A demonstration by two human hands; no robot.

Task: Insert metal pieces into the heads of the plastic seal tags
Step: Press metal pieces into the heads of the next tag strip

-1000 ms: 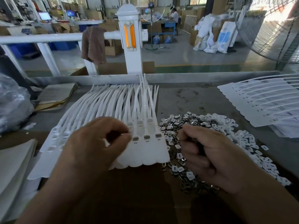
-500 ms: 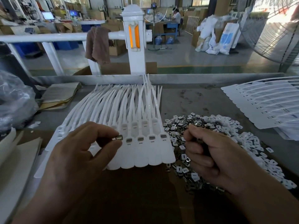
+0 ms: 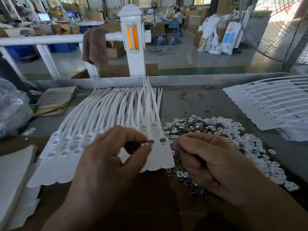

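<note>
A fan of white plastic seal tags (image 3: 103,124) lies on the table with the heads toward me and the straps pointing away. My left hand (image 3: 106,160) is over the heads at the right end of the row. It pinches a small metal piece (image 3: 148,142) between thumb and forefinger, right beside a head that holds a metal insert (image 3: 162,140). My right hand (image 3: 213,160) is curled into a fist just right of the tags. It seems to hold metal pieces, though only a dark sliver shows. Loose metal pieces (image 3: 188,127) are heaped behind it.
White plastic caps (image 3: 260,150) spread to the right of the metal heap. Another stack of tags (image 3: 266,107) lies at the far right. On the left are a clear plastic bag (image 3: 13,107), worn paper sheets (image 3: 56,99) and white sheets (image 3: 13,172). A raised metal rim (image 3: 200,80) bounds the table's far edge.
My left hand drew a metal piece out between thumb and forefinger and carried it right along the row of heads. My right fist shifted left, closer to the tags.
</note>
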